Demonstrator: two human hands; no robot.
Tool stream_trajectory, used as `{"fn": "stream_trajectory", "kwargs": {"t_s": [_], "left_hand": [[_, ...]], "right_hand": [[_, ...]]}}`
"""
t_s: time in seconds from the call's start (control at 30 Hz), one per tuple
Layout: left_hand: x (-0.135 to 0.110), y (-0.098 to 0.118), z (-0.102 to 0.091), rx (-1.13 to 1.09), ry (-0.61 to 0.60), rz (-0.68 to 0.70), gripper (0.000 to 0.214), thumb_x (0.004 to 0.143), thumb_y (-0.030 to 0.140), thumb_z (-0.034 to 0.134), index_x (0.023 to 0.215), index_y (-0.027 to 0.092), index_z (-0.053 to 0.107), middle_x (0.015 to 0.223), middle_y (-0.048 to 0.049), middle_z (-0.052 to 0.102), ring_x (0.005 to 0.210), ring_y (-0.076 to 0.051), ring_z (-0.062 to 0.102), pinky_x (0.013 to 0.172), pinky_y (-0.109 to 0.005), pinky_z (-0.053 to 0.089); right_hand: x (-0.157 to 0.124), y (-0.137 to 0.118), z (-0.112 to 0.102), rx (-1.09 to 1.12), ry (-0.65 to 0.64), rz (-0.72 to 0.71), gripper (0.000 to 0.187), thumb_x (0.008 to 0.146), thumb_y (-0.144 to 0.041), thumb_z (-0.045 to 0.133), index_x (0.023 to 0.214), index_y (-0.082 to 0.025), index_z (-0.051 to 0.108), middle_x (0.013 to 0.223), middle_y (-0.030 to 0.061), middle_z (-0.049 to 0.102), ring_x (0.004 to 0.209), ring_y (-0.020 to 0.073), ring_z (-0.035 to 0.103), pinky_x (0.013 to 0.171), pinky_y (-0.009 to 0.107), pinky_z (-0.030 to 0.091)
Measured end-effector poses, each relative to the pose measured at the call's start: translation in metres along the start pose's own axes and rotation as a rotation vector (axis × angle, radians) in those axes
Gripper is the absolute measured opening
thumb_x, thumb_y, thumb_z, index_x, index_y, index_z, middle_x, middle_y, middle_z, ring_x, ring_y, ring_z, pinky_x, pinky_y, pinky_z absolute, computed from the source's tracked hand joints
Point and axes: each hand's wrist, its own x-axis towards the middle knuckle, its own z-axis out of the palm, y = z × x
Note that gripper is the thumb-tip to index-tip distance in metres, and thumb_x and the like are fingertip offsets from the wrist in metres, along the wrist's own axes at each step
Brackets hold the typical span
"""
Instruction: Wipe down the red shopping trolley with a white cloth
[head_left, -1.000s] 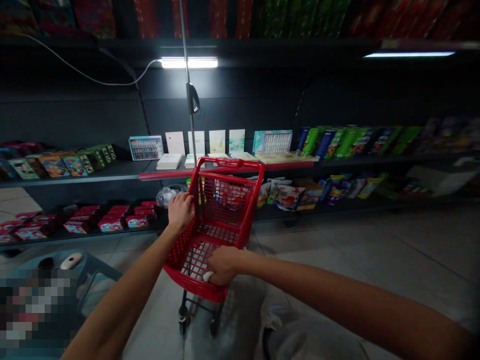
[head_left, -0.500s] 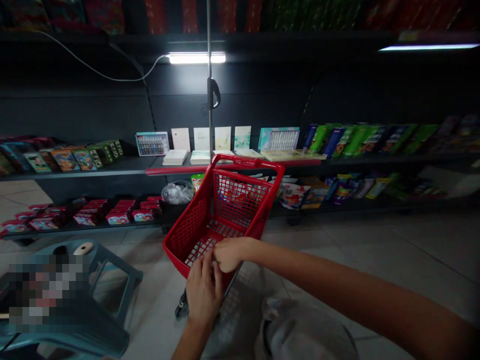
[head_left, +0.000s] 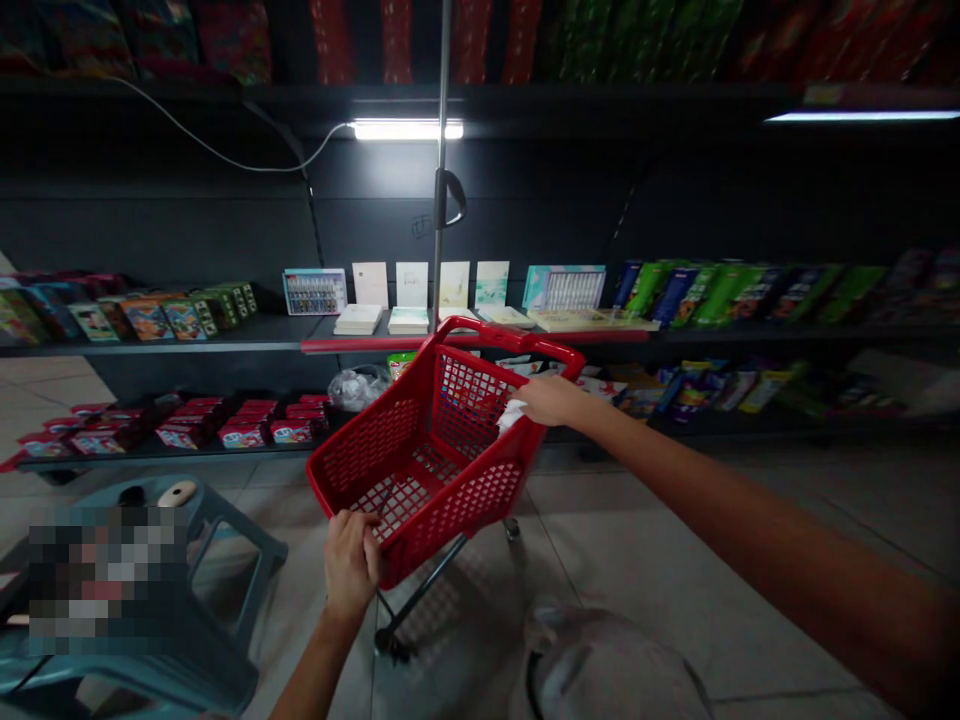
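A red shopping cart (head_left: pixel 469 505) with a latticed plastic basket stands in front of me, turned at an angle. My left hand (head_left: pixel 351 562) is closed over the basket's near rim, fingers curled inside and thumb toward the outer wall. At the basket's right upper rim, close to the handle, my right hand (head_left: pixel 551 400) is closed on a crumpled white cloth or tissue (head_left: pixel 511 415). The white piece touches the rim and hangs partly inside. The basket's floor shows through its grid.
Behind the cart, a dark shelf (head_left: pixel 255 340) holds notebooks, boxes and snack bags. A metal pole (head_left: pixel 440 260) with a hook-like handle rises before it. At left stands a blue-grey plastic stool (head_left: pixel 225 640) with items on top. My clothed knee (head_left: pixel 600 660) shows below.
My hands, together over the basket's near end before, are now apart. The left has taken hold of the rim; the right has moved up toward the handle with the white piece. The cart has turned.
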Motion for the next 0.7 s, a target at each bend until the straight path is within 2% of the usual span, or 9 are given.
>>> {"fn": "stream_trajectory", "kwargs": {"t_s": [0.1, 0.17, 0.23, 0.33, 0.43, 0.5, 0.6, 0.7], "left_hand": [[0.001, -0.016, -0.001, -0.051, 0.032, -0.018, 0.028, 0.098, 0.019, 0.037, 0.088, 0.022, 0.064, 0.082, -0.0057, 0.066, 0.083, -0.022, 0.06, 0.077, -0.038, 0.051], [0.001, -0.024, -0.002, -0.066, 0.059, -0.046, 0.031, 0.098, 0.022, 0.035, 0.086, 0.022, 0.063, 0.081, -0.0066, 0.064, 0.085, -0.023, 0.06, 0.078, -0.038, 0.051], [0.002, -0.03, -0.002, -0.071, 0.068, -0.079, 0.034, 0.099, 0.024, 0.033, 0.084, 0.022, 0.063, 0.082, -0.0072, 0.064, 0.087, -0.023, 0.06, 0.08, -0.039, 0.051], [0.006, -0.036, -0.004, -0.1, 0.045, -0.069, 0.034, 0.1, 0.027, 0.033, 0.085, 0.022, 0.063, 0.083, -0.0073, 0.064, 0.089, -0.023, 0.058, 0.081, -0.039, 0.05], [0.009, -0.041, -0.006, -0.151, -0.001, 0.04, 0.032, 0.101, 0.027, 0.036, 0.084, 0.022, 0.062, 0.08, -0.0066, 0.062, 0.086, -0.024, 0.056, 0.079, -0.04, 0.046], [0.011, -0.045, -0.006, -0.165, -0.018, 0.081, 0.029, 0.101, 0.026, 0.038, 0.084, 0.021, 0.061, 0.08, -0.0067, 0.061, 0.085, -0.024, 0.055, 0.078, -0.041, 0.044], [0.014, -0.055, -0.005, -0.164, -0.023, 0.093, 0.027, 0.101, 0.025, 0.037, 0.087, 0.022, 0.06, 0.082, -0.0076, 0.061, 0.086, -0.025, 0.054, 0.079, -0.042, 0.044], [0.018, -0.064, -0.002, -0.16, -0.03, 0.116, 0.028, 0.101, 0.024, 0.034, 0.085, 0.022, 0.058, 0.08, -0.0074, 0.06, 0.085, -0.025, 0.053, 0.079, -0.042, 0.044]], "right_hand": [[-0.018, -0.009, 0.027, -0.015, 0.107, -0.101, 0.028, 0.097, -0.011, 0.052, 0.109, -0.01, 0.077, 0.113, 0.0194, 0.075, 0.114, 0.0284, 0.068, 0.108, 0.044, 0.046], [-0.029, -0.031, 0.053, 0.029, 0.27, -0.188, 0.041, 0.096, -0.007, 0.048, 0.13, -0.013, 0.07, 0.134, 0.0177, 0.069, 0.129, 0.0271, 0.061, 0.119, 0.045, 0.036], [-0.035, -0.063, 0.078, 0.093, 0.393, -0.214, 0.05, 0.095, -0.004, 0.044, 0.141, -0.012, 0.062, 0.144, 0.0163, 0.063, 0.136, 0.0244, 0.056, 0.123, 0.044, 0.033], [-0.037, -0.125, 0.103, 0.241, 0.531, -0.299, 0.044, 0.097, -0.005, 0.047, 0.137, -0.015, 0.064, 0.138, 0.0132, 0.068, 0.13, 0.023, 0.06, 0.121, 0.044, 0.035], [-0.032, -0.187, 0.111, 0.387, 0.633, -0.367, 0.031, 0.098, -0.015, 0.058, 0.127, -0.02, 0.068, 0.121, 0.0103, 0.075, 0.114, 0.0239, 0.066, 0.108, 0.043, 0.045], [-0.029, -0.216, 0.112, 0.445, 0.68, -0.397, 0.028, 0.099, -0.017, 0.06, 0.125, -0.02, 0.067, 0.116, 0.0089, 0.076, 0.108, 0.0241, 0.066, 0.104, 0.043, 0.046], [-0.024, -0.23, 0.111, 0.469, 0.68, -0.469, 0.033, 0.099, -0.017, 0.059, 0.132, -0.021, 0.064, 0.12, 0.0074, 0.075, 0.111, 0.0233, 0.065, 0.105, 0.043, 0.045], [-0.018, -0.209, 0.11, 0.448, 0.634, -0.51, 0.039, 0.099, -0.014, 0.059, 0.137, -0.022, 0.062, 0.126, 0.0067, 0.074, 0.118, 0.0225, 0.064, 0.108, 0.042, 0.045]]}}
